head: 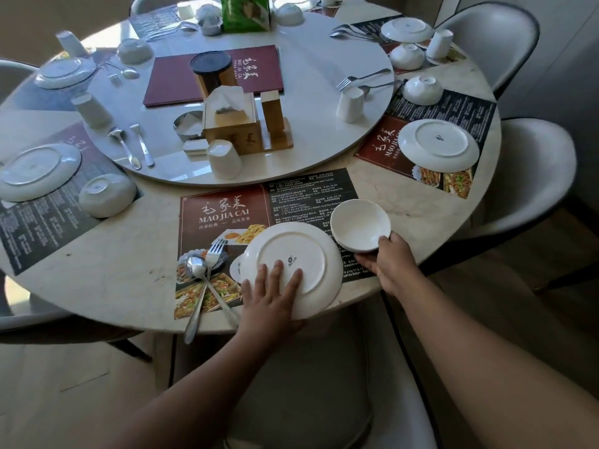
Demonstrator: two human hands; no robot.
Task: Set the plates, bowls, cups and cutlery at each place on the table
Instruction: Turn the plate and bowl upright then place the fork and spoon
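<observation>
The plate (291, 251) covers most of a small white dish (236, 269) and the left hand's (269, 299) thumb. The bowl (359, 225) hides the right hand's (390, 262) fingertips. The top edge cuts off the green box (245, 11).

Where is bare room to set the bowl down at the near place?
Free: marble between near mat and left mat; marble strip between near mat and right mat; near mat's text panel beyond the bowl. Crowded: plate, fork, spoon fill its lower half.
</observation>
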